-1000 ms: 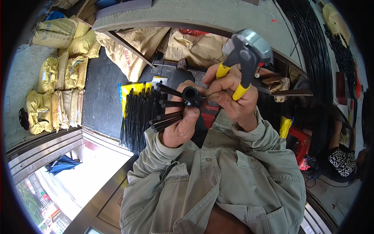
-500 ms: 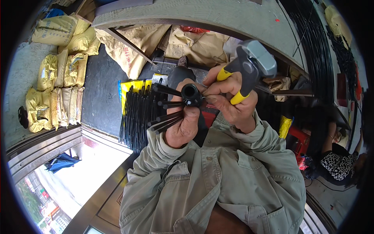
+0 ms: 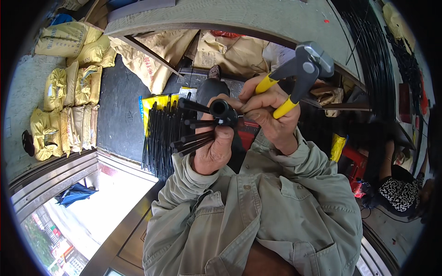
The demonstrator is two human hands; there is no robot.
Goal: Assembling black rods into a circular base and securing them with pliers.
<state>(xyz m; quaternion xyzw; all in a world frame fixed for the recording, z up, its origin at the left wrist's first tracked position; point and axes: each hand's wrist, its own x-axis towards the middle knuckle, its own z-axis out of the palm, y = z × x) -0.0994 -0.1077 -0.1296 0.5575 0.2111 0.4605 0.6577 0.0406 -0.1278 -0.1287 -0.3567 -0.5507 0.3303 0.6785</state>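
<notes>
Head view showed the black round piece [image 3: 227,112] held up between the two hands, just far of the shirt front. The left hand [image 3: 214,152] was closed around it, thumb bent against its near side and the other fingers mostly hidden behind. From the same grip, short black rods [image 3: 198,139] fanned out to the left. The right hand [image 3: 276,115] had its thumb and forefinger pinched together at the right side of the piece; whether they held something fine was too small to tell. Its other fingers were curled around the yellow-handled pincers [image 3: 308,69], head pointing far and right, handles parted.

The work appeared partway along: some rods were gathered at the piece, though whether any was fixed there could not be told, while the long rod bundle [image 3: 161,138] lay apart to the left, seemingly unused.

Counted, there was one round piece, one pair of pincers, at least four rods in the grip with overlaps blurring the number, and one bundle too dense to count.
</notes>
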